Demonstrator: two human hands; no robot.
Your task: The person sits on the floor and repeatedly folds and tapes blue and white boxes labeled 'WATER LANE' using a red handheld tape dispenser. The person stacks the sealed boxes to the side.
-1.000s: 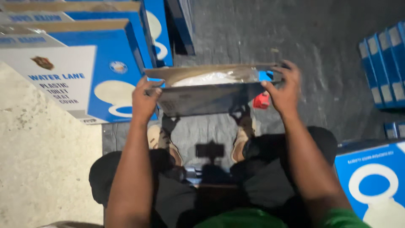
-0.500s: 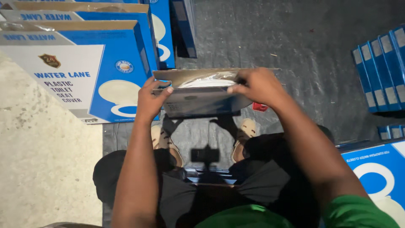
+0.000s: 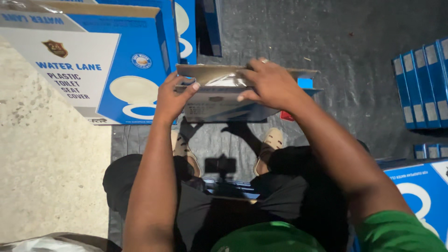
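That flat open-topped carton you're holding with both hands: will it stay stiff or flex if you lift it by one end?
The carton is thin and wide, so it would probably sag. Its top flap is open under the right hand, weakening it. Plastic wrap inside looks slippery, so contents might slide. The left hand steadies one end.

A flat blue-and-white carton (image 3: 224, 105) stands on edge over the dark floor. Its top flap is open, with clear plastic showing inside.

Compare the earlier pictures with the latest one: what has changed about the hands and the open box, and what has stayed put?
The right hand left the box's right edge and moved leftward onto the top flap of the open box, over the plastic-wrapped contents. The left hand kept gripping the left edge. The stacked blue boxes and the floor stayed as they were.
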